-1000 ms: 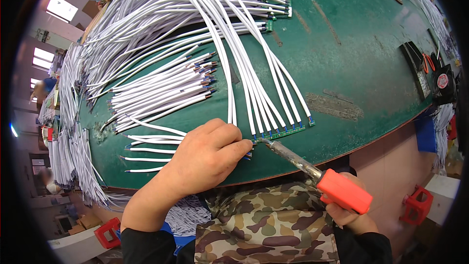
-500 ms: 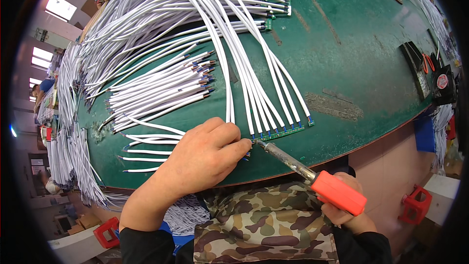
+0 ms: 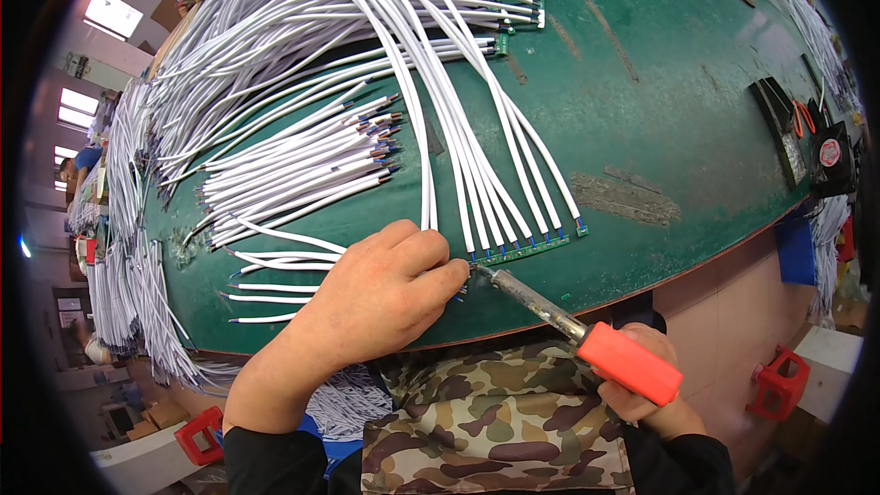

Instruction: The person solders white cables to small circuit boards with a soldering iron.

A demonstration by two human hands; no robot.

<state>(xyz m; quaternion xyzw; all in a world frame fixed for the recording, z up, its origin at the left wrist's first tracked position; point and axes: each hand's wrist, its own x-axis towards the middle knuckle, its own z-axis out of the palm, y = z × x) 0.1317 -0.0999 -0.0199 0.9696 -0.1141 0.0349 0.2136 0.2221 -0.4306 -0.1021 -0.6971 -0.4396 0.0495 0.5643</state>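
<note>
My left hand (image 3: 390,289) is closed in a pinch at the left end of a narrow green circuit board (image 3: 524,249). It grips a white cable whose tip is mostly hidden by my fingers. In my right hand (image 3: 649,348) is a soldering iron (image 3: 632,365) with a red handle. Its metal tip meets the board's left end, right beside my left fingertips. Several white cables (image 3: 486,192) with blue wire ends are joined along the board and run up and away. Loose white cables (image 3: 275,299) pass to the left of and beneath my left hand.
A bundle of cut white cables (image 3: 298,165) lies left on the green table (image 3: 660,110). Behind it is a large heap of cables (image 3: 266,27). A black holder (image 3: 777,128) and red-handled pliers (image 3: 804,117) sit at the right. Red stools (image 3: 779,383) stand below the table. Another person's arm shows at upper left.
The soldering iron and my right hand have shifted very slightly left. My left hand keeps its pinch at the board's end.
</note>
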